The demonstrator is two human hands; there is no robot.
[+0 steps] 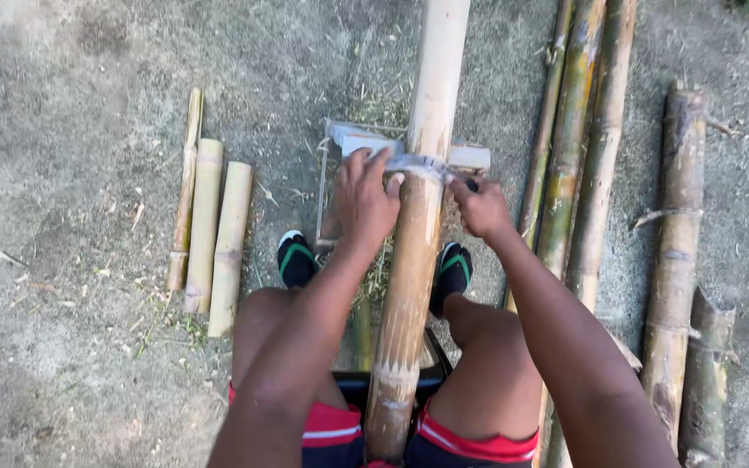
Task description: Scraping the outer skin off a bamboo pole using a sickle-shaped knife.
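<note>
A long thick bamboo pole (413, 260) runs from between my knees away from me, resting on a metal frame (348, 139). A flat metal blade (413, 163) lies across the pole. My left hand (364, 198) presses on the blade's left end, fingers spread beside the pole. My right hand (481, 208) is closed around the blade's handle on the pole's right side. My feet in dark sandals (295, 258) stand either side of the pole.
Three short cut bamboo pieces (210, 230) lie on the bare ground at left. Several long bamboo poles (578, 147) lie at right, with thicker weathered ones (676, 251) beyond. Dry shavings are scattered under the frame.
</note>
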